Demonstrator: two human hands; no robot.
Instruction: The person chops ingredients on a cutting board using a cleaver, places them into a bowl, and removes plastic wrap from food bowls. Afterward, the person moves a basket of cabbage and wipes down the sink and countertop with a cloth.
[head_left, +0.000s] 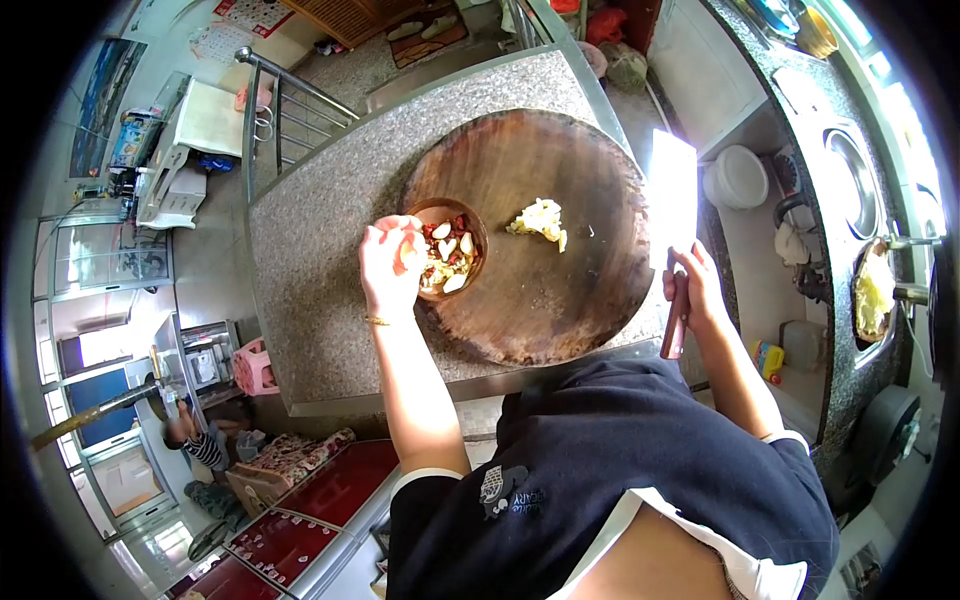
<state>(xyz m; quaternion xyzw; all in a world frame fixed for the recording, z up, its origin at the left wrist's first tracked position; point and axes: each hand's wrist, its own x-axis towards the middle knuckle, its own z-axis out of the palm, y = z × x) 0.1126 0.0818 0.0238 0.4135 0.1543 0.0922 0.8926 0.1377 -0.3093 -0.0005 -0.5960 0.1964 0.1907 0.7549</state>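
Observation:
On the round wooden chopping board (560, 300) stands a small brown bowl (480, 262), near the board's left edge. Whole garlic cloves (446, 246) lie in it with red pieces and chopped bits. My left hand (393, 262) is closed at the bowl's left rim, covering part of it; its fingertips are partly hidden. In my right hand (697, 285) is a cleaver, gripped by its brown handle (676, 318). The broad blade (673, 195) points away from me, beside the board's right edge, and glares white. A small heap of chopped garlic (540, 222) rests on the board.
The board lies on a speckled stone counter (310, 290). Metal railings (285, 110) border its far left side. Along the right runs another counter with a sink (850, 180), and a white bucket (738, 178) sits below. A pink stool (255, 367) and a person (205, 447) are at lower left.

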